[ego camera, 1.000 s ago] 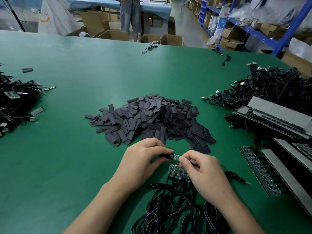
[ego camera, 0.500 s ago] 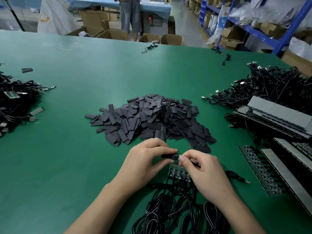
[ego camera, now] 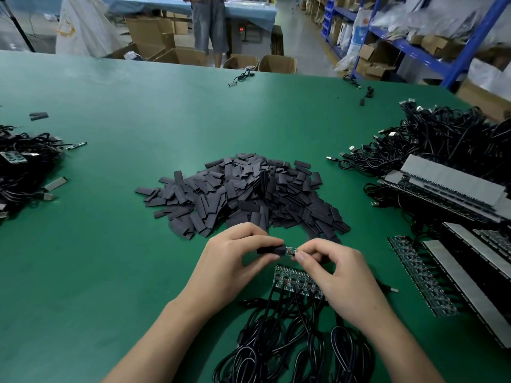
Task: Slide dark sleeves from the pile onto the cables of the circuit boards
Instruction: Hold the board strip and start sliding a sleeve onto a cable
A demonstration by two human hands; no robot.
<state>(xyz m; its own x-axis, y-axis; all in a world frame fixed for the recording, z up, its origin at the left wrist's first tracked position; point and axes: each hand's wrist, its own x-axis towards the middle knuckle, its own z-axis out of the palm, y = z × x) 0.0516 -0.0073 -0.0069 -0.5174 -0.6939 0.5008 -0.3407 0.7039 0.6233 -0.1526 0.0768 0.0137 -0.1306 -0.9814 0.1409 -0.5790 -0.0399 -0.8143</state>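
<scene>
Both hands work near the near edge of the green table (ego camera: pixel 110 272), held just above it. The left hand (ego camera: pixel 235 269) pinches one dark sleeve (ego camera: pixel 269 250) between thumb and forefinger, the other fingers curled under. The right hand (ego camera: pixel 340 277) pinches the right end of a small circuit board (ego camera: pixel 290 250) with thumb and forefinger, the rest of its fingers loosely bent. The sleeve's right end meets the board's left end; we cannot tell how far the board sits inside. Just beneath the hands lies a strip of circuit boards (ego camera: pixel 296 283), and its black cables (ego camera: pixel 276 341) trail toward us in loops. The pile of dark sleeves (ego camera: pixel 249 194) sits just beyond the hands, at the middle of the table, spread wide and flat. At far right we note a heap of black leads (ego camera: pixel 442 139) with plugs sticking out, and near it grey panels (ego camera: pixel 448 186) stacked at an angle. At left is another tangle of leads (ego camera: pixel 22 172). Past the table's far edge there are open cardboard boxes (ego camera: pixel 154 37), a standing person (ego camera: pixel 208 23) seen from the waist down, and blue shelving (ego camera: pixel 414 48) at right.
</scene>
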